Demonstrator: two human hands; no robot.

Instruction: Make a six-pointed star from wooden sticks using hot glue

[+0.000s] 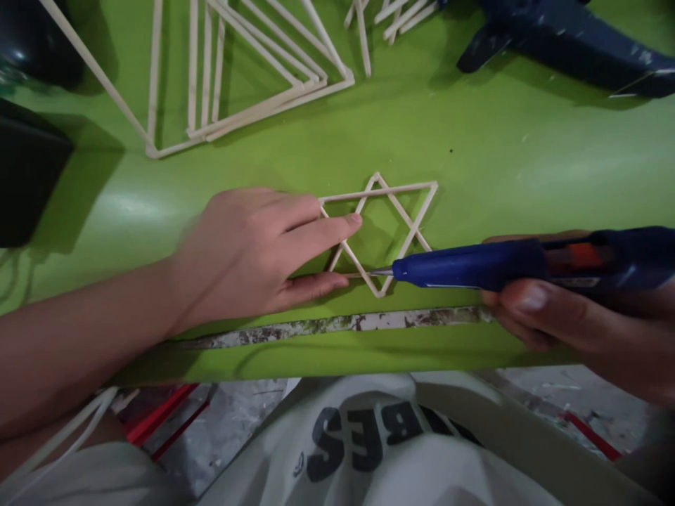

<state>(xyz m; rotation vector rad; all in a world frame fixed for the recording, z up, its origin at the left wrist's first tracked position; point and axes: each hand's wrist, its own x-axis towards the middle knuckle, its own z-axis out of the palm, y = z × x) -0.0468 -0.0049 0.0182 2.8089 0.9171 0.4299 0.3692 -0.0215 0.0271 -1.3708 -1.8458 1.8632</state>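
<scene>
A six-pointed star of thin pale wooden sticks (406, 190) lies flat on the green table. My left hand (258, 246) holds it down at its left side. The index finger stretches over a stick, and the thumb presses near the lower left corner; the other fingers are partly hidden. In my right hand (569, 309) is a blue hot glue gun (469, 265), gripped round its body and pointing left. Its metal nozzle (382, 271) is at the crossing of sticks near the star's lowest point; whether it touches them I cannot tell.
Larger joined stick frames (253, 112) lie at the upper left, with several loose sticks (406, 17) beyond. A dark blue glue gun-like tool (559, 42) rests at upper right. Black objects (29, 172) stand at left. A stained strip (369, 321) runs along the table's front edge.
</scene>
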